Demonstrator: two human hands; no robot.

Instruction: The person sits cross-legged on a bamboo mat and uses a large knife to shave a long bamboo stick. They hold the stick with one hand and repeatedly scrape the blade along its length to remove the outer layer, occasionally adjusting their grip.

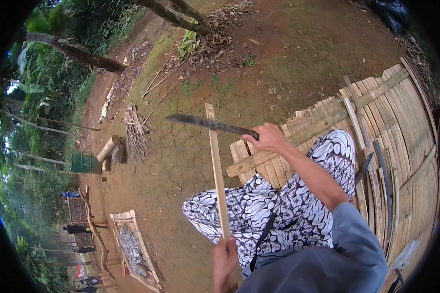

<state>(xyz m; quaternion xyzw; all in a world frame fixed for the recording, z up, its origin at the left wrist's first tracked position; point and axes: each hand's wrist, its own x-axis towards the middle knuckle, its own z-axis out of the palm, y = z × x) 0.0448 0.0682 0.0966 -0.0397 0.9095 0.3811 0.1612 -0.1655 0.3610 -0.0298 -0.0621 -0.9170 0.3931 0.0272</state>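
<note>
Gripped in my right hand (268,138) is a machete (193,120) with a long dark blade and a dark handle. Its blade points left and crosses a pale split bamboo strip (217,171) near the strip's far end; whether it cuts in or only lies against it I cannot tell. My left hand (225,251) is closed round the near end of that strip, which slants away past my knee. Beneath both arms lies the black-and-white patterned cloth (249,207) over my legs.
I sit on a slatted bamboo platform (401,112). Loose bamboo strips (375,195) and a dark blade (364,168) lie to my right. On the ground at left are a stick bundle (135,128), a green drum (85,162) and a wood-framed bed of grey debris (134,249). Several people stand far left.
</note>
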